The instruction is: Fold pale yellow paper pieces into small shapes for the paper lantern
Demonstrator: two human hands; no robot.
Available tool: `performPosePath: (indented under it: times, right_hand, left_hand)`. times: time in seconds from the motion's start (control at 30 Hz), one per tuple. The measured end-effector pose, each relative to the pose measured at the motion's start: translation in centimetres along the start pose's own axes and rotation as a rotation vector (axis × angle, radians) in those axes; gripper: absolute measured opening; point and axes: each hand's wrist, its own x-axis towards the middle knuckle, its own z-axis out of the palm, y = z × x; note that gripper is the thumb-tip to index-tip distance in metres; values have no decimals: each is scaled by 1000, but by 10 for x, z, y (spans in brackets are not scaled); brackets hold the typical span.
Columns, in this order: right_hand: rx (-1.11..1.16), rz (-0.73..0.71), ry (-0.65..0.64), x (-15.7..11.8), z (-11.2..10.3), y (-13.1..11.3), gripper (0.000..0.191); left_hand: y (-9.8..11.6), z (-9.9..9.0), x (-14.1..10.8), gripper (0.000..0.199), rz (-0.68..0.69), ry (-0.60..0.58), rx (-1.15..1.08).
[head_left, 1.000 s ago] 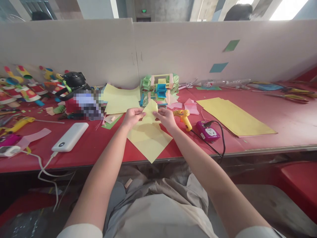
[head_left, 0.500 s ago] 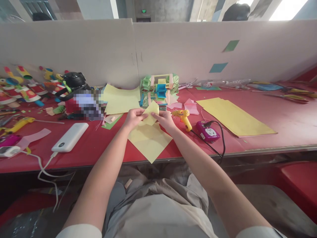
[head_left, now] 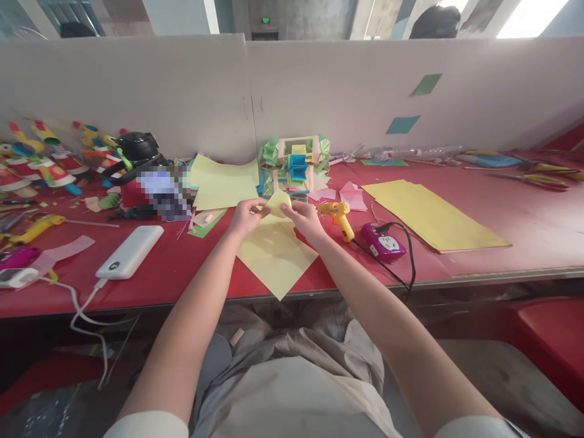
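A small pale yellow paper (head_left: 277, 203) is held up between my two hands. My left hand (head_left: 249, 215) pinches its left side, and my right hand (head_left: 305, 217) pinches its right side with the thumb on top. Under it, a larger pale yellow sheet (head_left: 279, 267) lies with one corner pointing at the table's front edge. Just behind my hands stands a model of green, blue and yellow folded paper with wooden pieces (head_left: 297, 163). To the right of my right hand lies a yellow glue gun (head_left: 338, 218).
A purple power socket (head_left: 384, 242) with a black cord and yellow sheets (head_left: 438, 216) lie right. At left are a white power bank (head_left: 130, 252), a black-lidded bottle (head_left: 137, 149) and paper figures (head_left: 50, 170). A pale board (head_left: 182, 91) rises behind the table.
The small paper between my hands has changed shape, its top now lower and more rounded. My fingers have shifted slightly on it, and my left thumb lies less over the paper.
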Motion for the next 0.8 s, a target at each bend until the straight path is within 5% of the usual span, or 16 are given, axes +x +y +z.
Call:
performPosePath:
  times: [0.23, 0.4, 0.8]
  right_hand:
    - [-83, -57, 39, 2, 0, 4, 55]
    - [-92, -95, 33, 6, 0, 14, 41]
    - [-223, -150, 97, 7, 1, 25, 32]
  left_hand:
    - [10, 5, -5, 17, -118, -30, -193]
    - [17, 6, -8, 19, -103, -120, -350]
    - [10, 13, -7, 47, -46, -133, -338]
